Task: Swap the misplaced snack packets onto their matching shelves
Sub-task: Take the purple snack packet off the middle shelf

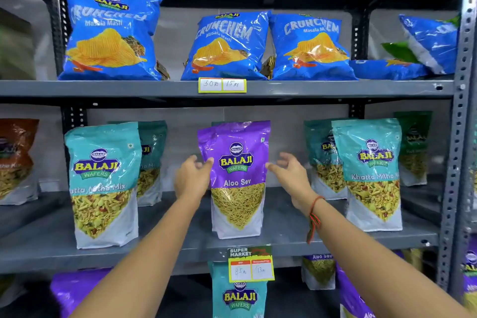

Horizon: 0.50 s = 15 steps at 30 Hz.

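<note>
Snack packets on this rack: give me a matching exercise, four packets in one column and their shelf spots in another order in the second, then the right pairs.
Column one:
1. purple Aloo Sev packet
2. teal Balaji packet behind the price tag
3. Crunchem Masala Masti packet above the price label
4. Khatta Mitha Mix packet

Column two:
A. top shelf, centre
B. middle shelf, between the left hand and right hand
C. bottom shelf, centre
D. middle shelf, left

Pairs: 1-B, 2-C, 3-A, 4-D

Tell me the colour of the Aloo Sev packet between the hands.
Purple top, white base, on the Aloo Sev packet; clearest in the head view.
</note>
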### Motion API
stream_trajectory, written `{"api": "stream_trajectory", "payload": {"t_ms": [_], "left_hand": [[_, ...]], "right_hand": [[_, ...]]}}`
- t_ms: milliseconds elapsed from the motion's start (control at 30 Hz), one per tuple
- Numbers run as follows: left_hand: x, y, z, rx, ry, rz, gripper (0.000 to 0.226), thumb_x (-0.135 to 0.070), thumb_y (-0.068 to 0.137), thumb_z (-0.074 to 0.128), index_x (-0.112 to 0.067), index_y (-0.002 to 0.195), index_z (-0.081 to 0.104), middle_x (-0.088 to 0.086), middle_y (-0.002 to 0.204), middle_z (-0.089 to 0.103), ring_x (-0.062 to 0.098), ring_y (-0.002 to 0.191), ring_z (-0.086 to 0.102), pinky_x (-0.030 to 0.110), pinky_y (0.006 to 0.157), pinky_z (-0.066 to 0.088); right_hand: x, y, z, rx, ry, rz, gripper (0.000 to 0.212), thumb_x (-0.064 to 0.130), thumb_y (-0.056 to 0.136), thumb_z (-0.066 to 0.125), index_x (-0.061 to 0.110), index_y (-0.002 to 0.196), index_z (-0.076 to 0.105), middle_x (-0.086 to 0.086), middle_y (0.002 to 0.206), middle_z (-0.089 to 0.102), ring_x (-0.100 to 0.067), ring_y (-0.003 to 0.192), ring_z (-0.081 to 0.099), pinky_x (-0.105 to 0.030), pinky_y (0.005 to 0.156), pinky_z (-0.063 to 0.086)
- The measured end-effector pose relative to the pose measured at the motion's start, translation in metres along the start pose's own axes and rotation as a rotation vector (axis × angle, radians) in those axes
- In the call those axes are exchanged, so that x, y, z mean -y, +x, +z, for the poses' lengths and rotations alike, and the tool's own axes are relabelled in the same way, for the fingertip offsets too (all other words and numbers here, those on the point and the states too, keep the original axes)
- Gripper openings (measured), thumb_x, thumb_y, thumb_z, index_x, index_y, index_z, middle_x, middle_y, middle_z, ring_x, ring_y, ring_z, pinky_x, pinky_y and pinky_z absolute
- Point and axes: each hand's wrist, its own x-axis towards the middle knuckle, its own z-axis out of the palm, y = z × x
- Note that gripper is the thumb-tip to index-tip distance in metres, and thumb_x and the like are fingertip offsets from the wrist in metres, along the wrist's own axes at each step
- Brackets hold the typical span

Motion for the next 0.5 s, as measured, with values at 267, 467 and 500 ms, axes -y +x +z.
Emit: {"api": "stream_trajectory", "payload": {"t_ms": [267,467,500], "left_hand": [[0.022,-0.003,0.023,0.063,-0.123,-0.11,0.03,-0.041,0.083,0.069,-0.02,0.063,0.068,-0.008,0.062,0.066,0.02,0.066,0.061,0.029,0.063,0.041],[0.022,-0.01,0.015,-0.068,-0.211,-0.051,0.029,-0.04,0.082,0.069,-0.013,0.071,0.07,0.0,0.066,0.068,0.02,0.063,0.058,0.027,0.06,0.037],[0.021,-0.013,0.009,-0.095,-0.224,-0.006,0.03,-0.039,0.083,0.068,-0.013,0.067,0.068,-0.002,0.062,0.064,0.017,0.059,0.054,0.028,0.058,0.036]], "right_hand": [[-0.04,0.002,0.025,0.044,-0.01,0.156,0.016,0.025,0.079,0.079,0.02,0.065,0.073,-0.004,0.069,0.069,-0.016,0.065,0.057,-0.038,0.073,0.053],[-0.031,-0.007,0.033,-0.068,-0.032,0.062,0.019,0.034,0.075,0.078,0.015,0.078,0.08,-0.004,0.07,0.075,-0.017,0.068,0.064,-0.05,0.081,0.06],[-0.027,-0.011,0.034,-0.068,-0.015,0.034,0.022,0.038,0.074,0.076,0.017,0.079,0.08,-0.003,0.073,0.077,-0.017,0.07,0.066,-0.05,0.082,0.06]]}}
